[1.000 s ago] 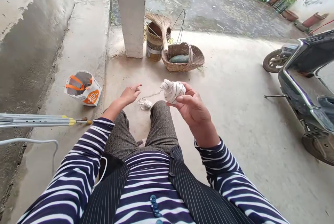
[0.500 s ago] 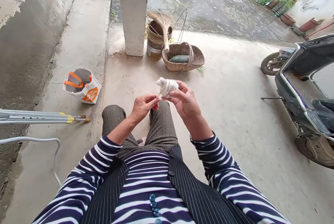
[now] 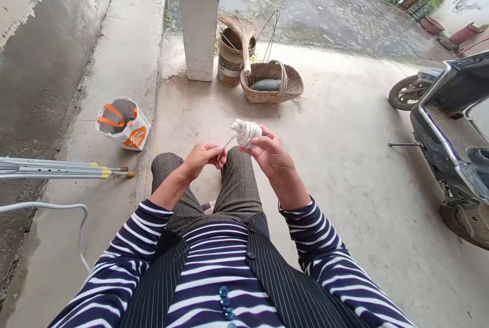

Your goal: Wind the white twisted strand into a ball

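Right hand grasping the wound white bundle near the right knee, left hand pinching the strand running from it; light, even tension probably best, right fingers firm against slipping yet not crushing.

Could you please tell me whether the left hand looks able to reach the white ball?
Probably yes: the left hand is close, with only a strand between it and the white ball.

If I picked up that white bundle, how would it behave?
The white bundle would probably squash slightly, being wound in overlapping turns. It might unwind if pulled, since a strand runs from it to the left hand.
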Available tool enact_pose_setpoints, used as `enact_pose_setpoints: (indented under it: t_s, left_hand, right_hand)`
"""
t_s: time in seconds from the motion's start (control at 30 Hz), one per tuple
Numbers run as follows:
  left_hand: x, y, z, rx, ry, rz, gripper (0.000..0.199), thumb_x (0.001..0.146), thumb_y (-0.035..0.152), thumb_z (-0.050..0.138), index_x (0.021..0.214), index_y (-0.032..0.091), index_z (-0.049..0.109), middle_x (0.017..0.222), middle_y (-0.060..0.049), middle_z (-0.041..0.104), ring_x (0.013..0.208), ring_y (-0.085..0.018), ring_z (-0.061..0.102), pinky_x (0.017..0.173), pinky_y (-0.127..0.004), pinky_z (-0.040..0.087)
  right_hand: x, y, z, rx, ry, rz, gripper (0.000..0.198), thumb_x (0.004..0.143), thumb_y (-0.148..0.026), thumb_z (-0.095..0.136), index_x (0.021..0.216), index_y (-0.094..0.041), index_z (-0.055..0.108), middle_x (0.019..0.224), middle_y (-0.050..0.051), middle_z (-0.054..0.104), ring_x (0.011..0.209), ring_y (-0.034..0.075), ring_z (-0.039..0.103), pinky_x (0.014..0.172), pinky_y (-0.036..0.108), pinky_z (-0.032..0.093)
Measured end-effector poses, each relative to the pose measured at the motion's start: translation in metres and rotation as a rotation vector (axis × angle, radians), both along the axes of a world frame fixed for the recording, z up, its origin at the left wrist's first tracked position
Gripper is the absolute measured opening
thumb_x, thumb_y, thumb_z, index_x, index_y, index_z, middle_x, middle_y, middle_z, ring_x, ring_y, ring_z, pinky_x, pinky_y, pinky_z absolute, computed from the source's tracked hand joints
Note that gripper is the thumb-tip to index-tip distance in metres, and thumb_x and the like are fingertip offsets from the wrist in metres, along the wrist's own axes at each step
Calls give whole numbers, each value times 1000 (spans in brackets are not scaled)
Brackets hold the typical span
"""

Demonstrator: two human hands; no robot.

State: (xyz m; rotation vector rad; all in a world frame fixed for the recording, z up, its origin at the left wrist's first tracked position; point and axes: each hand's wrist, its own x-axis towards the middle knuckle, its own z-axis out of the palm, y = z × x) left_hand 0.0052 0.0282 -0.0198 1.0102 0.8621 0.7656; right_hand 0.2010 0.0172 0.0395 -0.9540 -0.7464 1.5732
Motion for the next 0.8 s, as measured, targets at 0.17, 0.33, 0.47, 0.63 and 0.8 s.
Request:
enact_pose_setpoints:
  t_s: [0.17,0.33,0.47,0.63,0.8]
  left_hand:
    - [-3,-9,1,-84,-117,-104,51,80,49,82,111,10,69,57,1,63,45,-9,52,45,-19,38]
    - [-2,-17,4,17,-74,-35,57,77,48,86,117,10,68,57,0,66,42,-11,56,42,-21,43]
    - [0,-19,12,96,-46,66,45,80,48,82,101,9,75,67,-5,71,55,-14,65,50,-25,53]
    - [-4,-15,21,45,-72,184,34,80,41,81,91,9,79,96,-13,77,88,-21,71,63,-26,59]
    - [-9,-11,15,-146,-199,41,31,77,39,80,75,10,71,69,-3,66,56,-10,60,54,-21,52]
  right_hand:
    - [11,9,-5,10,-47,3,31,61,-15,79,91,-20,73,88,0,75,78,17,69,71,32,63]
    - [19,13,-17,-149,88,25,34,64,-14,75,97,-22,72,92,1,78,83,16,70,70,25,63]
    - [22,14,-25,-222,231,35,48,65,-10,73,110,-24,70,92,0,78,78,16,72,63,22,64]
    - [25,12,-27,-201,261,107,51,67,-9,70,116,-23,67,93,0,78,80,16,73,62,22,64]
    - [24,9,-28,-146,248,184,43,63,-12,74,105,-21,69,90,1,77,78,16,70,62,22,63]
